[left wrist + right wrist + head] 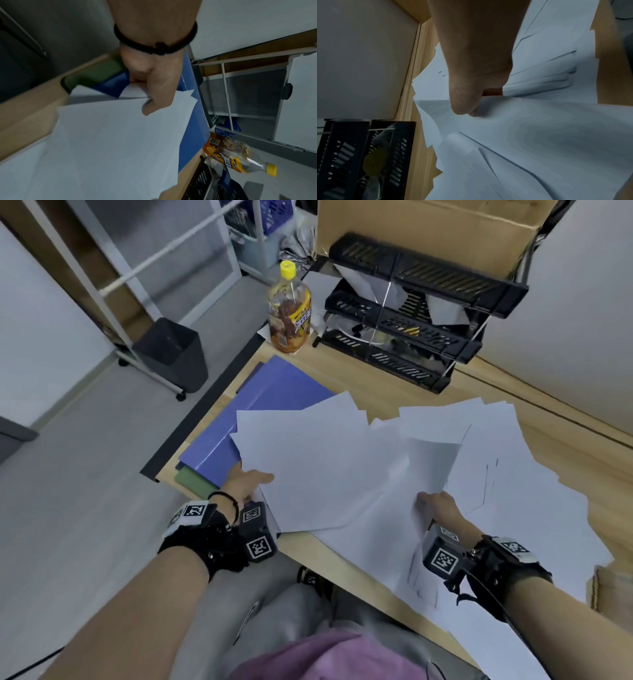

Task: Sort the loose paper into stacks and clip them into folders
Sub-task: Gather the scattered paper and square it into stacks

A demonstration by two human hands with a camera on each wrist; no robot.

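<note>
Loose white paper (479, 474) lies spread over the wooden desk (342, 371). My left hand (251, 482) pinches the left edge of a bundle of white sheets (318, 467), thumb on top (150, 106), fingers hidden beneath. My right hand (436, 503) grips another part of the sheets (539, 128) near the desk's front, thumb pressed on top and fingers tucked under. Blue folders (260, 405) lie at the desk's left, partly covered by the paper (111, 135). A green folder (193, 482) peeks out below them.
A black three-tier letter tray (411, 313) stands at the back of the desk, a yellow-capped drink bottle (290, 309) to its left. A cardboard box (428, 224) is behind. A dark bin (173, 354) sits on the floor at left.
</note>
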